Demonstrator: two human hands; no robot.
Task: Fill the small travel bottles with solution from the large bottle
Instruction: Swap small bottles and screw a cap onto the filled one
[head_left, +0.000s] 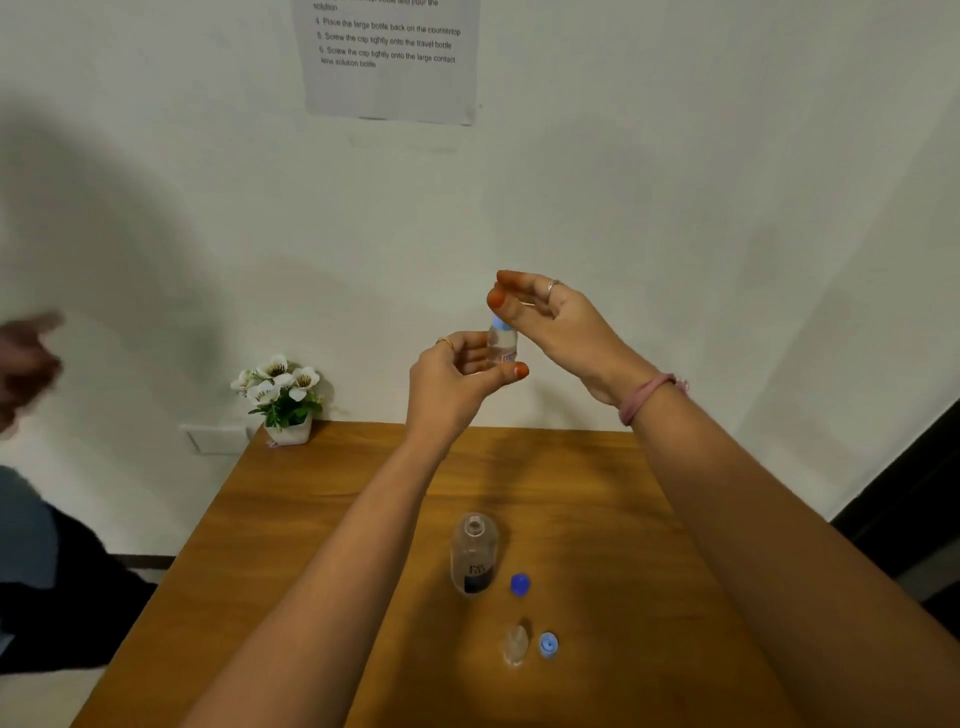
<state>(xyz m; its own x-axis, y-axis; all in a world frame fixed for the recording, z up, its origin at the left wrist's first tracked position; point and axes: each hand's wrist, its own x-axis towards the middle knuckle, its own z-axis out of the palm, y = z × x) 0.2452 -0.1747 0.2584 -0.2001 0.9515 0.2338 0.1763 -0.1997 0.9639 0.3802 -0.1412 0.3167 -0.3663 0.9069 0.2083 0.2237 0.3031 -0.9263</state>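
Note:
My left hand (457, 379) holds a small clear travel bottle (502, 344) raised above the far end of the table. My right hand (545, 312) pinches the light blue cap (500, 323) on top of that bottle. On the wooden table (322, 530) stands the large clear bottle (474, 553), uncapped, with a dark label. Its dark blue cap (520, 584) lies just to its right. Nearer to me stands a second small clear bottle (516, 644), open, with a light blue cap (548, 645) lying beside it on the right.
A small pot of white flowers (282, 397) sits at the table's far left corner. A printed instruction sheet (389, 57) hangs on the wall. Another person's blurred hand (26, 358) and dark clothing show at the left edge.

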